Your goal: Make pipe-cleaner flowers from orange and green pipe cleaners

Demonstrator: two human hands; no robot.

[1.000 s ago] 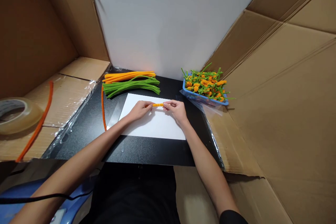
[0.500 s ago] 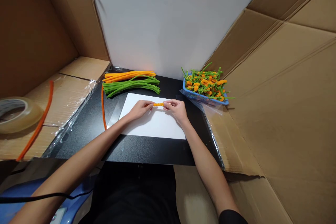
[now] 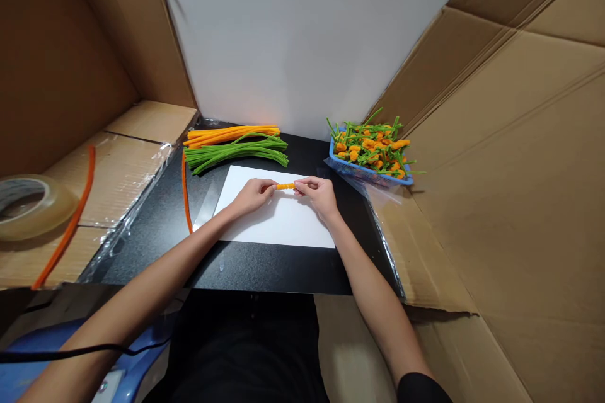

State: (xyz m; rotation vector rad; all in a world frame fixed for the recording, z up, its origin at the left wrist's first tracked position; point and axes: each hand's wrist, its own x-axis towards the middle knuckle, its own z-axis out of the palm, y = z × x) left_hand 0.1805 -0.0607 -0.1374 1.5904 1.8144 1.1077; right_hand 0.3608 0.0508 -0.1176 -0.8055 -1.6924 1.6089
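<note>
My left hand (image 3: pixel 253 196) and my right hand (image 3: pixel 317 196) meet above a white paper sheet (image 3: pixel 278 223), pinching the two ends of a short, tightly coiled orange pipe cleaner (image 3: pixel 285 186) between their fingers. Behind the sheet lie a bundle of straight green pipe cleaners (image 3: pixel 236 155) and a bundle of orange ones (image 3: pixel 231 134). One loose orange pipe cleaner (image 3: pixel 184 192) runs along the sheet's left side, beyond my left forearm.
A blue plastic basket (image 3: pixel 371 179) at back right holds several orange-and-green pipe-cleaner flowers. The black table (image 3: pixel 265 271) is walled by cardboard and a white board. On the left cardboard lie a clear tape roll (image 3: pixel 35 208) and an orange pipe cleaner (image 3: pixel 69 220).
Both hands keep the orange coil in about the same place over the paper. The whole view has shifted slightly with my head.
</note>
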